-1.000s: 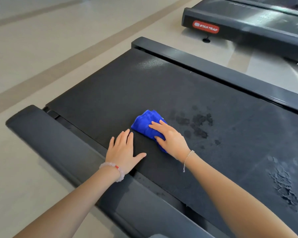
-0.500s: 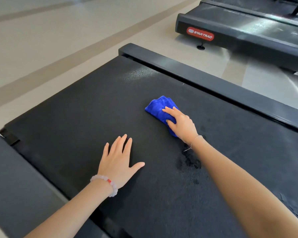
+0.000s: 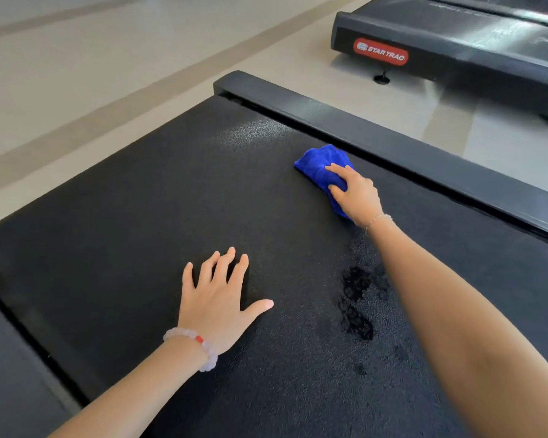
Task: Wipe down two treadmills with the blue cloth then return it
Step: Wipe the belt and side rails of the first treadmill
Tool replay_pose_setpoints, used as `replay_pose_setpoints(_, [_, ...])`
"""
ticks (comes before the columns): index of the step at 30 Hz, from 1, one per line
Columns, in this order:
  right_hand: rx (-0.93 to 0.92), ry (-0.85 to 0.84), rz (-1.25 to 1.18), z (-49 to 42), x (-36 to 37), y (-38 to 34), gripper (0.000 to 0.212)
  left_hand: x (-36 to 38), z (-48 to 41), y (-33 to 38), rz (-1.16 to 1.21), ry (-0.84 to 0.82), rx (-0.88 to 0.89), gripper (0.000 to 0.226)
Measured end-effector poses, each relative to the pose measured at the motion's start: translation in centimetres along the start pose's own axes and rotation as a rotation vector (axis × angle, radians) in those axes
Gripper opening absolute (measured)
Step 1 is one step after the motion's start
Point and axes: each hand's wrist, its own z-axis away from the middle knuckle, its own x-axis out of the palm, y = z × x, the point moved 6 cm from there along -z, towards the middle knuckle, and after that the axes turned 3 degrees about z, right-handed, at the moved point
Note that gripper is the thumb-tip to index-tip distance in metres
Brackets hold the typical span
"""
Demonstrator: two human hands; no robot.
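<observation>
Head: right hand (image 3: pixel 358 196) grips blue cloth (image 3: pixel 317 165) on treadmill (image 3: pixel 171 200); left hand (image 3: pixel 215 300) splayed flat.

Left hand (image 3: pixel 215 298): palm down, fingers straight and spread, thumb splayed to the right.
Left arm (image 3: pixel 133 384): bare, reaching forward from lower left.
Right hand (image 3: pixel 355 194): fingers curled over the blue cloth (image 3: pixel 317 162), gripping it.
Right arm (image 3: pixel 456 311): bare, stretched far forward.

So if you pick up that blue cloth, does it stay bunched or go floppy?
Probably floppy: the blue cloth lies in soft folds under the right hand. Likely light, fitting one hand; perhaps damp, given wet patches on the treadmill belt.
</observation>
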Motion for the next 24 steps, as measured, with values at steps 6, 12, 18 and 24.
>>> replay_pose_setpoints(6, [0.03, 0.001, -0.007, -1.6, -0.4, 1.6, 0.043, -0.6, -1.5, 0.7, 0.059, 0.042, 0.046, 0.085])
replay_pose_setpoints(12, [0.087, 0.007, 0.045, -3.9, -1.6, 4.2, 0.043, 0.4, -1.9, 0.6, 0.02, 0.012, 0.055, 0.119])
replay_pose_setpoints(18, [0.07, -0.004, 0.049, -3.4, -1.8, 4.4, 0.044, 0.5, -2.0, 0.7, 0.007, -0.043, 0.049, 0.091])
replay_pose_setpoints(24, [0.084, -0.006, 0.029, -0.2, -2.2, 4.1, 0.045, 0.5, -2.0, 0.8, 0.018, -0.094, 0.035, 0.084])
